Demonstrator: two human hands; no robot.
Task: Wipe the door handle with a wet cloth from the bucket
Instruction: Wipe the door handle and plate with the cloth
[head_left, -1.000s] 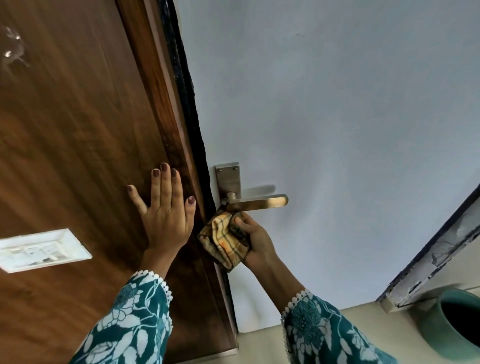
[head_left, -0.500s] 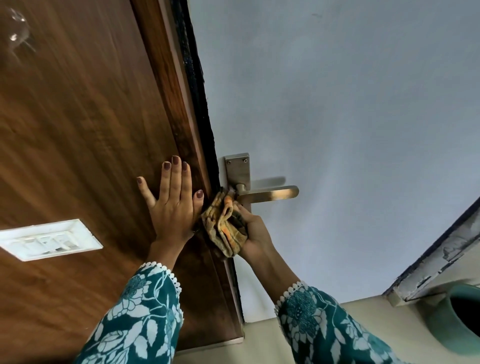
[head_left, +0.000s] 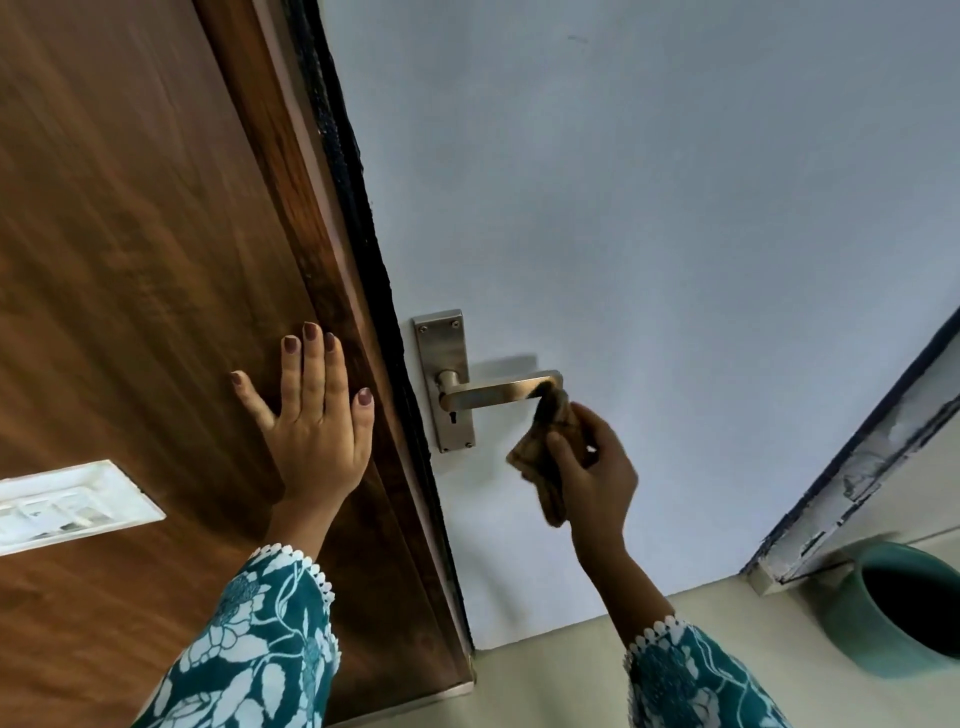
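A metal lever door handle (head_left: 493, 393) on a steel backplate (head_left: 444, 358) is fixed to the pale grey door (head_left: 649, 208). My right hand (head_left: 592, 467) grips a crumpled yellow checked cloth (head_left: 545, 447), whose top touches the free right end of the lever. My left hand (head_left: 311, 421) lies flat with fingers spread on the brown wooden panel (head_left: 130, 234), left of the handle. A teal bucket (head_left: 904, 608) stands on the floor at the lower right, its inside dark.
A white switch plate (head_left: 67, 506) sits on the wooden panel at the left edge. A dark seal strip (head_left: 358, 208) runs between panel and door. A chipped white frame (head_left: 872, 457) angles down at the right, above the beige floor (head_left: 561, 686).
My right hand has carried the cloth from the base of the lever near the backplate rightward to the lever's free end. The left hand stays flat on the wood.
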